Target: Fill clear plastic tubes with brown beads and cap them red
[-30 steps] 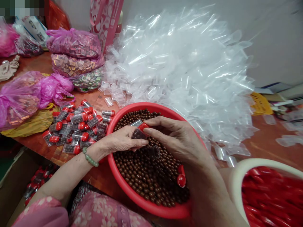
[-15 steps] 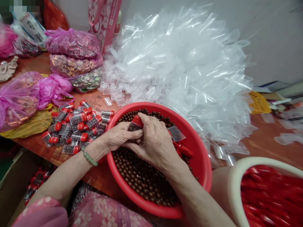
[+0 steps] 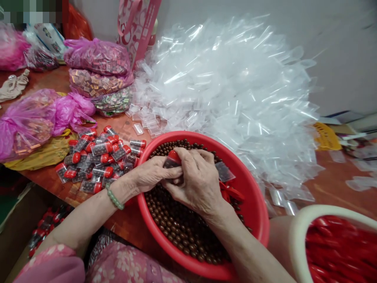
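Over the red tub (image 3: 185, 135) of round brown balls (image 3: 173, 232), my two hands come together on a small clear plastic container (image 3: 169, 164) with a red cap. My left hand (image 3: 156, 172) has its fingers closed round the container's body. My right hand (image 3: 197, 181) curls against it from the other side, its fingers at the red cap. Between the palms the lower part of the container is hidden. Just beyond my right hand, another clear container (image 3: 225, 171) with dark contents lies in the tub, beside loose red pieces (image 3: 232, 193).
Left of the tub, a pile of red-capped filled containers (image 3: 100, 157) lies on the table. Behind rises a large heap of clear empty containers (image 3: 235, 86). A cream bucket (image 3: 297, 232) of red caps stands at right. Pink bags (image 3: 97, 59) and a yellow basket (image 3: 325, 135) stand farther off.
The camera view has shifted slightly, so everything sits a little farther right and lower. Both hands stay on the same red-capped container, with little change in grip.
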`<state>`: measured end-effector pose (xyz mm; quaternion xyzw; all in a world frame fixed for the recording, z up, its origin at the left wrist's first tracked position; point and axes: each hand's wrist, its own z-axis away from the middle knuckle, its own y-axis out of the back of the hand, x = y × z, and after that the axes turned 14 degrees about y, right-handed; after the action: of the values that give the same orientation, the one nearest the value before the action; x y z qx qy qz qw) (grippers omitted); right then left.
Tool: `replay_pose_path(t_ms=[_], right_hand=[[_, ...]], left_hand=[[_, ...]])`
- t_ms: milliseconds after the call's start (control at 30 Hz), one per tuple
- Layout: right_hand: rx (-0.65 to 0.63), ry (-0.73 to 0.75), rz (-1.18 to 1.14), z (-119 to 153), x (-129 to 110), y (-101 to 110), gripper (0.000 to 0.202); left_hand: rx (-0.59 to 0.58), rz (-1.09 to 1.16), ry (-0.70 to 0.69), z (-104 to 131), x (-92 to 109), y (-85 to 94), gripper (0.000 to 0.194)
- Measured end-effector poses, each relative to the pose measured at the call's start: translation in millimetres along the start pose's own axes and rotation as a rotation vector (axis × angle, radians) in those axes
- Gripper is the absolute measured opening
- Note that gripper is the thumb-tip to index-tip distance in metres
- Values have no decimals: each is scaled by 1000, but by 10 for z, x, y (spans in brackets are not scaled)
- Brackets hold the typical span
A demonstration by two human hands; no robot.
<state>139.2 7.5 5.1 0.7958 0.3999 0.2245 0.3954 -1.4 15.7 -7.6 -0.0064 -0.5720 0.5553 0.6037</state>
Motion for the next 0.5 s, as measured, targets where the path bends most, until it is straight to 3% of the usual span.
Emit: replay_pose_path(t_ms=[200, 300, 400, 500], right_hand=[[-32, 13, 1, -1, 32, 4, 49], [-57, 39, 25, 37, 62, -19, 52], [-58, 113, 61, 89, 69, -48, 54], [-35, 170, 91, 110, 38, -49, 56]], left_hand=[[-27, -4, -21, -22, -7, 38, 50], [-13, 55, 76, -71, 34, 39, 59], [152, 76, 161, -134, 42, -8, 58], [410, -6, 42, -169, -21, -88, 42]])
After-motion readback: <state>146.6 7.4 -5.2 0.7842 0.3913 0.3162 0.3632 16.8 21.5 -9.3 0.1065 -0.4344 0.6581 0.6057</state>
